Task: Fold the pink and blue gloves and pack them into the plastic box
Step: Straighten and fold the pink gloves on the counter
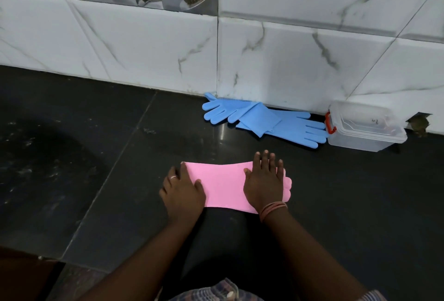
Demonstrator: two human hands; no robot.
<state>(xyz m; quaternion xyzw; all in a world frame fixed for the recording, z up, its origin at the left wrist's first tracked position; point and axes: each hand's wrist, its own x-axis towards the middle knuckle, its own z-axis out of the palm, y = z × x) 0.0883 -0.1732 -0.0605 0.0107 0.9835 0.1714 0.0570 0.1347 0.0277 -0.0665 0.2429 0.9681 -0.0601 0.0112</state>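
- Head view: a clear plastic box (365, 125) with an orange latch (329, 123) on its left end stands on the dark surface (96, 144) against the marble-tiled wall (288, 48); its clear lid is on, and nothing can be made out inside.
- Two blue gloves (262, 119) lie flat and overlapping at the foot of the wall, just left of the box; the fingertips of the right-hand one reach almost to the latch.
- A pink glove (223, 185) lies flat on the surface, nearer the person and well apart from the box, its fingertips poking out at the right.
- Left hand (183, 189) rests on the glove's left end, fingers fairly straight, a ring on one of them.
- Right hand (264, 180) presses flat on the glove's right end, fingers extended, thread bands at the wrist.
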